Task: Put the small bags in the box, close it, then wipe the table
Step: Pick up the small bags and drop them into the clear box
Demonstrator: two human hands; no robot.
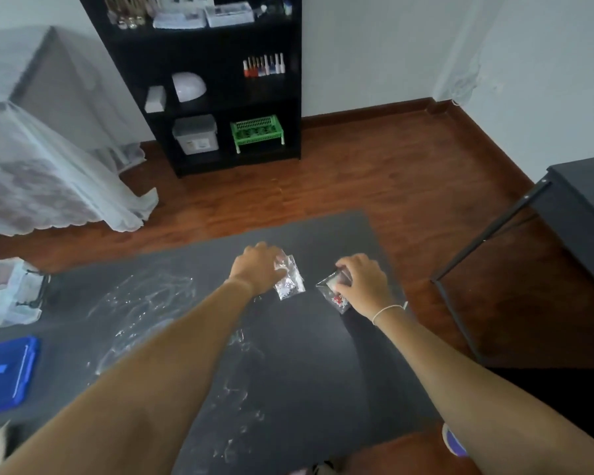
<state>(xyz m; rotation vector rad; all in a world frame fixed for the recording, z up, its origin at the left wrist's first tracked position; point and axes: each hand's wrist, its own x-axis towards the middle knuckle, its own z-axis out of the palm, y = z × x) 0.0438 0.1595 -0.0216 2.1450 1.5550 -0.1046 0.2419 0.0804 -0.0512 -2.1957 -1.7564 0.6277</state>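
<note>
Both arms reach across the dark grey table [306, 354]. My left hand [256, 267] has its fingers closed on a small clear bag with pale bits [290, 281] at the far middle of the table. My right hand [362, 281] grips a second small clear bag with red bits [335, 296] near the table's right edge. A clear plastic box [7, 289] stands at the far left edge. White smeared marks [144, 299] cover the table's left and middle.
A blue lidded box [6, 371] lies at the left edge, nearer to me. Behind the table stands a black shelf unit [216, 97] with bottles, a green basket and bins. A cloth-draped table [42, 166] is at left, a black desk [583, 207] at right.
</note>
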